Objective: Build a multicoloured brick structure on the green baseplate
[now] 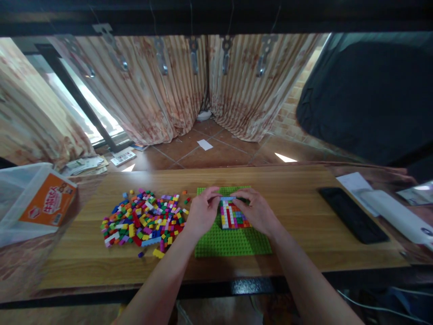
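Note:
A green studded baseplate (pixel 233 246) lies on the wooden table, bearing a block of coloured toy bricks (pixel 233 216) in white, red, yellow, purple and other colours. Along the far edge of that block is a long light-blue brick (pixel 227 198). My left hand (pixel 204 207) pinches its left end between thumb and fingers. From the other side, my right hand (pixel 253 207) has its closed fingers at the right end of the same brick. The brick is at the built block; I cannot tell whether it is fully pressed down.
Left of the baseplate spreads a heap of loose bricks (pixel 145 219). A clear plastic bin (pixel 20 180) with an orange label stands at the far left. On the right lie a black tray-like object (pixel 352 214) and a white elongated object (pixel 399 216). The table's front edge (pixel 243 286) is dark.

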The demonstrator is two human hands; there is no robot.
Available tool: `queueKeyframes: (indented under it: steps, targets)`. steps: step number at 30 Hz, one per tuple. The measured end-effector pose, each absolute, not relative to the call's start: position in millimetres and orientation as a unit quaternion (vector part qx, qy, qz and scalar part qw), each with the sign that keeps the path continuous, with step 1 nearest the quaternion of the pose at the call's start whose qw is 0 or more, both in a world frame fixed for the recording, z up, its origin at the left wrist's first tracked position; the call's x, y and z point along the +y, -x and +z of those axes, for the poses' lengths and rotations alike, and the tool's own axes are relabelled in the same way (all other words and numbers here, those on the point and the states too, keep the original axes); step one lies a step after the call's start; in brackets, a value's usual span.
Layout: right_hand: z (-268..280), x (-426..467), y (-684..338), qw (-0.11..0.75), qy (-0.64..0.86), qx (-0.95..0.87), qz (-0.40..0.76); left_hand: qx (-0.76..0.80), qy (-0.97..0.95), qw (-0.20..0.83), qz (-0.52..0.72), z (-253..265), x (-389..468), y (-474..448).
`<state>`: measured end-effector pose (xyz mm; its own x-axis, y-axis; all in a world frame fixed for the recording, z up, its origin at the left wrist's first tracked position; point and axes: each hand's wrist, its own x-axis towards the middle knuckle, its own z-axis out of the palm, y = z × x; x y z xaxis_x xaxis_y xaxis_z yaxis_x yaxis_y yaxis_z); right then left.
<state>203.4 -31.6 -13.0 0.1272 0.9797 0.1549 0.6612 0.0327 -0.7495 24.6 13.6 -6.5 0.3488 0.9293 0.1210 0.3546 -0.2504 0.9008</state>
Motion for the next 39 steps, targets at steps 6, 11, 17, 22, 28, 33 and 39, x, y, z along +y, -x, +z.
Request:
queueKeyframes:
  steps: [6,11,17,22,28,33,39]
  targets:
    - [-12.1,-31.5,-201.6,0.354,0.654,-0.631,0.22,0.455,-0.698,0.417,0.363,-9.3,14.9,-26.0]
    - [-10.5,-30.6,-200.6,0.338,0.658,-0.643,0.199,0.461,-0.675,0.43,0.384,-10.6,15.5,-27.0]
    - [-7.2,-31.0,-200.8,0.337,0.655,-0.645,0.206,0.456,-0.658,0.451,0.394,-9.6,16.6,-28.3]
    - [-6.0,-32.3,-201.3,0.342,0.66,-0.631,0.221,0.444,-0.662,0.453,0.4,-13.8,17.0,-26.7]
    - [-8.5,-32.5,-200.4,0.353,0.659,-0.62,0.24,0.44,-0.671,0.446,0.398,-14.8,16.6,-25.0]
    - [-10.0,-31.7,-200.9,0.352,0.653,-0.627,0.239,0.44,-0.678,0.43,0.403,-16.6,16.7,-25.0]
    - [-5.0,-32.6,-199.7,0.343,0.65,-0.631,0.25,0.45,-0.705,0.394,0.381,-12.6,14.9,-23.4]
